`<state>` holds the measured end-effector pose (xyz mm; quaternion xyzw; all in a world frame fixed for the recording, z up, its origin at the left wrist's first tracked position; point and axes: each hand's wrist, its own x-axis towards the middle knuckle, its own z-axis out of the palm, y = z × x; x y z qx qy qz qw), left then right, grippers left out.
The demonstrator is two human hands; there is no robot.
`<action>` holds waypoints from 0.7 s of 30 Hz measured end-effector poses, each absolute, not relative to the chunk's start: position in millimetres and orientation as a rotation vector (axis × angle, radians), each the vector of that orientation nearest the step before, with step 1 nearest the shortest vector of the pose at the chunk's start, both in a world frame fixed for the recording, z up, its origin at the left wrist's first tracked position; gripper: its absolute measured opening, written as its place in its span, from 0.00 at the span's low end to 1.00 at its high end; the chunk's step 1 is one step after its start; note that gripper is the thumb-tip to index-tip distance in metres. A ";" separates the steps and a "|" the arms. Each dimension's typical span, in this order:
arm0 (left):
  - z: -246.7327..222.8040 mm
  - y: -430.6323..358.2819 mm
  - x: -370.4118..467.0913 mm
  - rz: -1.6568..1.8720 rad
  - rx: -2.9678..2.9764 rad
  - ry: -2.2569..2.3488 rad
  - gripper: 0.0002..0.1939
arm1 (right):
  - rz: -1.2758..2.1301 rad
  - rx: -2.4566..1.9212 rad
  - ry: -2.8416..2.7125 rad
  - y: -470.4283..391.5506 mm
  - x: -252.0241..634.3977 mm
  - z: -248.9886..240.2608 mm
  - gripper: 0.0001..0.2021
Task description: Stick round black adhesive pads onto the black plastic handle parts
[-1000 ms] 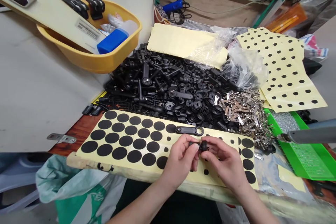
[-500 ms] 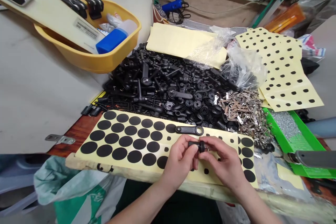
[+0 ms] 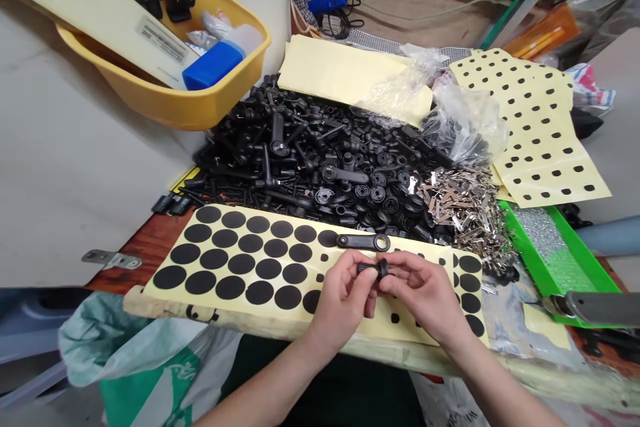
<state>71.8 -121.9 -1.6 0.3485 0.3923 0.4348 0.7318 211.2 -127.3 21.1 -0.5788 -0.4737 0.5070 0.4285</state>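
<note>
Over a pale yellow sheet (image 3: 311, 277) of round black stickers, both my hands hold one small black plastic knob (image 3: 377, 269). My left hand (image 3: 343, 300) grips its ribbed shaft between thumb and fingers. With thumb and fingertips closed, my right hand (image 3: 427, 297) pinches the wider, ring-shaped end. The fingers hide part of the knob. Just beyond my hands, a black crank handle (image 3: 356, 241) with a ring at its right end lies across the top of the sheet.
Behind the sheet spreads a heap of black plastic parts (image 3: 300, 177), with small metal clips (image 3: 463, 207) at its right. A green tray (image 3: 595, 267) holds tiny silvery pieces. At the left hangs a yellow basket (image 3: 200, 110). More sticker sheets (image 3: 543, 147) lie at the back right.
Both hands stay together on the knob, with only a slight shift of the right fingers. A shiny metal bit seen earlier at the right fingertips no longer shows. The view has tilted slightly.
</note>
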 end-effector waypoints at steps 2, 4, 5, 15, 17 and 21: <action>-2.5 -122.4 71.6 0.969 0.776 0.862 0.09 | 1.321 -1.466 -1.160 -127.9 209.4 23.3 0.15; -2.2 -122.8 70.9 0.973 0.787 0.853 0.09 | 1.226 -1.474 -1.255 -130.5 208.3 23.5 0.13; -1.7 -122.8 70.3 0.972 0.786 0.846 0.09 | 1.108 -1.464 -1.349 -132.2 208.1 22.8 0.11; -2.3 -121.5 68.2 0.944 0.767 0.831 0.09 | 0.640 -1.313 -1.660 -135.1 208.8 16.2 0.11; -3.0 -123.0 70.1 0.975 0.795 0.854 0.10 | 0.992 -1.431 -1.396 -135.3 205.4 17.6 0.11; -2.0 -123.9 70.7 0.994 0.800 0.858 0.12 | 1.144 -1.526 -1.184 -139.6 198.2 19.6 0.14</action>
